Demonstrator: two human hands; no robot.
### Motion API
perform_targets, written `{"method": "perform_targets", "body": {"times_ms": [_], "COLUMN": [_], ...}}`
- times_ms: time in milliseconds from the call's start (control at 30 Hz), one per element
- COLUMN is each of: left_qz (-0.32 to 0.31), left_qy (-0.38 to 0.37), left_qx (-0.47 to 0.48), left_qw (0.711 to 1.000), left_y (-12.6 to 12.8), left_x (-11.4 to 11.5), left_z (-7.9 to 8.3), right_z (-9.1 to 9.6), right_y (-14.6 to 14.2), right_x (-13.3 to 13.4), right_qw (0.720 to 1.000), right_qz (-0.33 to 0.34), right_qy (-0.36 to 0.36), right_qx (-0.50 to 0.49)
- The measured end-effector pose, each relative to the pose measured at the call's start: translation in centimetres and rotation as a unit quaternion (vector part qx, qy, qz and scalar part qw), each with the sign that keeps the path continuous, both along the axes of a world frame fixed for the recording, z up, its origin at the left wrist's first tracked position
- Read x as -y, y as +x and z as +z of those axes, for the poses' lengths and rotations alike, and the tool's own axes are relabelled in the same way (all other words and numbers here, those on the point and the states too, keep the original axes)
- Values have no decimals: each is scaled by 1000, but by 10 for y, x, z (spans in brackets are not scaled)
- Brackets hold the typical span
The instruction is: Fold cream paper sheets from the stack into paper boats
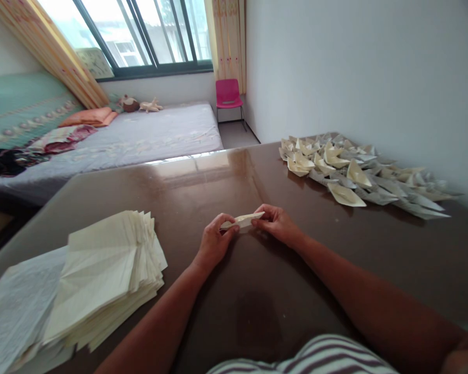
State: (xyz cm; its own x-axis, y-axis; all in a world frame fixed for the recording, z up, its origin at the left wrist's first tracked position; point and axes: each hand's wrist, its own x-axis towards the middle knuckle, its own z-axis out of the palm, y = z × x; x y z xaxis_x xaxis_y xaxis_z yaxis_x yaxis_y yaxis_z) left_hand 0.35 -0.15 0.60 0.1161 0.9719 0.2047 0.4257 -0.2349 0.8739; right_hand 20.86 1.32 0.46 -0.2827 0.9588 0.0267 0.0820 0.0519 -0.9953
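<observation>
A small cream paper boat, folded narrow and long, is held level just above the brown table, between both hands. My left hand pinches its left end with thumb and fingers. At the other end, my right hand grips the paper the same way. The fingers partly cover both tips of the boat. On the right of the table lies a heap of folded paper boats, cream and greyish. To the left rests a thick stack of cream paper sheets, the top one creased.
Greyish printed sheets lie partly under the cream stack on the glossy brown table. Beyond its far edge stand a bed with pillows and soft toys, and a pink chair. A white wall runs along the right.
</observation>
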Motion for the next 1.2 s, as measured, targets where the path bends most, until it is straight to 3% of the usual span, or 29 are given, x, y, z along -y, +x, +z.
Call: {"method": "perform_targets", "body": {"times_ms": [100, 167, 300, 400, 733, 933, 1100, 1200], "left_qz": [-60, -69, -69, -84, -209, -131, -152, -160], "left_qy": [7, 6, 25, 41, 63, 92, 107, 99], "left_qx": [8, 8, -15, -34, -100, -133, -165, -140], "left_qw": [998, 998, 997, 995, 971, 978, 968, 972], "left_y": [-1, -1, -1, -2, -3, -7, -6, -5], "left_x": [-1, 0, 1, 2, 6, 5, 0, -5], "left_z": [-2, -4, -6, -7, -2, -4, -6, -7], "right_z": [9, 15, 19, 14, 10, 16, 11, 1], "right_y": [8, 10, 7, 5, 8, 4, -5, -6], "right_x": [-1, 1, 5, 5, 3, 10, 11, 5], "right_qw": [987, 966, 918, 900, 889, 873, 863, 880], "right_qz": [-34, -51, -11, 10, 17, 1, 22, 11], "right_qy": [125, 214, 316, 310, 243, 260, 279, 283], "right_qx": [94, 134, 240, 307, 387, 413, 421, 381]}}
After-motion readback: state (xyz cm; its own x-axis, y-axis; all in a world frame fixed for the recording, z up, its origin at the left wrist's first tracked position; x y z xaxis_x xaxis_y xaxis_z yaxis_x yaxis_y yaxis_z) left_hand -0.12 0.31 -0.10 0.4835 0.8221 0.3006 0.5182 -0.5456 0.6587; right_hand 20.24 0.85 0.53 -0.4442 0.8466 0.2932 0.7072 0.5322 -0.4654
